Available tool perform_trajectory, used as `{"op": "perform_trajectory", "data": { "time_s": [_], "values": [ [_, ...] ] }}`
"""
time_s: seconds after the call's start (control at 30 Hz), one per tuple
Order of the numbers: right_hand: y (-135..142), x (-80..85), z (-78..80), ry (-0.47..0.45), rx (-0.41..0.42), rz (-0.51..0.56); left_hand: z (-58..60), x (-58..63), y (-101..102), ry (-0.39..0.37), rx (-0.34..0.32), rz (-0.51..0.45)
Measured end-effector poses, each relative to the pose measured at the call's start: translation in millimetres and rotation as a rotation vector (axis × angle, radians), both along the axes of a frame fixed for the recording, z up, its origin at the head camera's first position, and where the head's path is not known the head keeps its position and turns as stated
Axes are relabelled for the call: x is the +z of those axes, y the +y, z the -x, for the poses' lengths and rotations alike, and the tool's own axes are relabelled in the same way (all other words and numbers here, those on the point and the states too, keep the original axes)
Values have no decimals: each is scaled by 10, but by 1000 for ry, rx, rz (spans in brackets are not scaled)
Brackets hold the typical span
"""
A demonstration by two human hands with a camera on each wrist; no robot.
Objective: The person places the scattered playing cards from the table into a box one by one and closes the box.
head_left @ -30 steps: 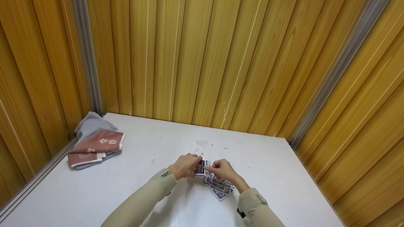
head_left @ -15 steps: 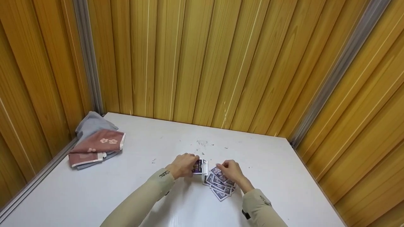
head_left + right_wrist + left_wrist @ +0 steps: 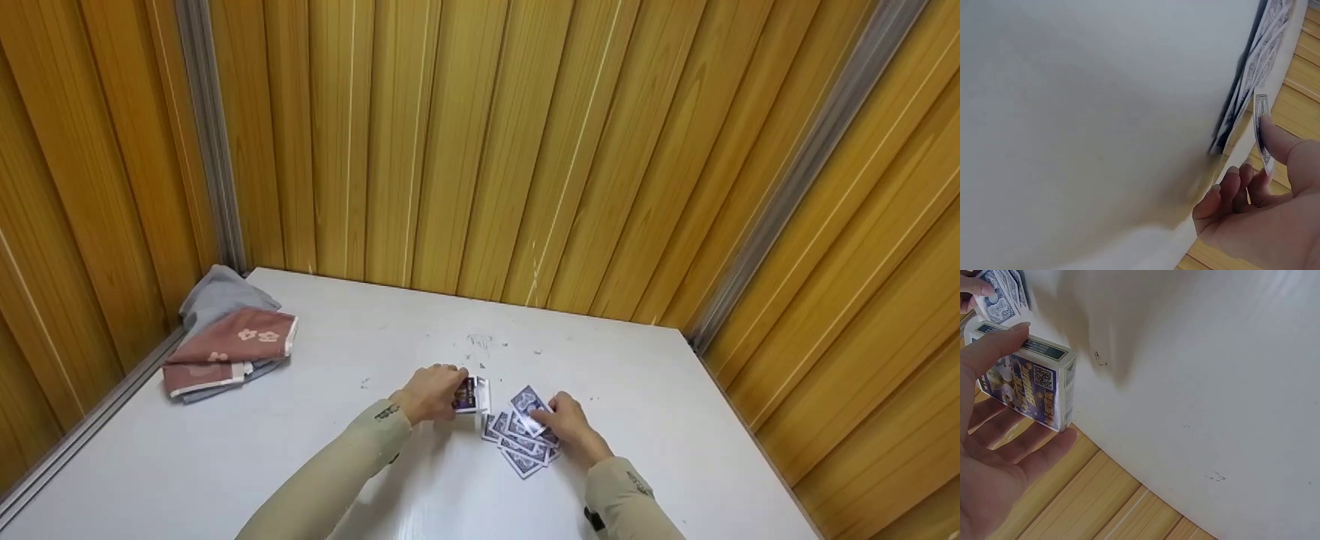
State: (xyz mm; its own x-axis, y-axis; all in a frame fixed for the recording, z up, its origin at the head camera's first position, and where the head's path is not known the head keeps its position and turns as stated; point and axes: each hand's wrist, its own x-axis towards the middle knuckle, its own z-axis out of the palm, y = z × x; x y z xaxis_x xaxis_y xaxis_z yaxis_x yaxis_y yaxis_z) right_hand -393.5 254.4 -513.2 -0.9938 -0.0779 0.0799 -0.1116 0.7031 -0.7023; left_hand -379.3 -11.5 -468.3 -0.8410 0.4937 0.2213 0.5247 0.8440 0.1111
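Observation:
My left hand (image 3: 431,391) grips a playing card box (image 3: 466,395), its open end facing right. In the left wrist view the thumb lies along the narrow side of the purple-and-gold printed box (image 3: 1030,385), fingers under the opposite side. To the right, my right hand (image 3: 571,424) pinches a playing card (image 3: 528,405) with a blue patterned back between thumb and fingers. The card overlaps a loose spread of face-down cards (image 3: 523,461) on the table. The right wrist view shows the pinched card (image 3: 1261,104) bent, near the end of the spread (image 3: 1266,50).
A folded red cloth with white flowers (image 3: 259,337) lies on a grey cloth (image 3: 225,292) at the table's back left. Wood-patterned panels (image 3: 450,150) rise behind and beside the white table (image 3: 360,330), which bears small dark marks.
My right hand has moved from the box's open end to the right and toward me, now with a card over the spread. My left hand and the box have shifted slightly left.

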Motion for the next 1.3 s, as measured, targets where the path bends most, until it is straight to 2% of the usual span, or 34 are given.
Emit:
{"op": "perform_trajectory", "data": {
  "time_s": [0.17, 0.27, 0.43, 0.6, 0.73, 0.93, 1.1, 1.3],
  "values": [
    [-17, 134, 26, 19, 50, 205, 7, 5, -8, -22, 10, 15],
    [-73, 243, 14, -10, 100, 291, 20, 7, -5, -32, 17, 17],
    [-170, 381, -17, -52, 172, 331, 24, 10, 0, -22, 6, -1],
    [-212, 427, -23, -65, 227, 386, 13, 10, 13, -22, -12, -15],
    [-245, 423, -17, -35, 240, 351, 17, 19, 24, -34, 4, -8],
    [-305, 416, -27, 51, 244, 208, 29, 51, 30, -11, -5, -8],
    [-334, 418, -45, 32, 253, 166, 17, 67, 39, 12, -21, -3],
    [-354, 452, -41, 50, 284, 138, 11, 62, 72, -12, -2, 25]
  ]
}}
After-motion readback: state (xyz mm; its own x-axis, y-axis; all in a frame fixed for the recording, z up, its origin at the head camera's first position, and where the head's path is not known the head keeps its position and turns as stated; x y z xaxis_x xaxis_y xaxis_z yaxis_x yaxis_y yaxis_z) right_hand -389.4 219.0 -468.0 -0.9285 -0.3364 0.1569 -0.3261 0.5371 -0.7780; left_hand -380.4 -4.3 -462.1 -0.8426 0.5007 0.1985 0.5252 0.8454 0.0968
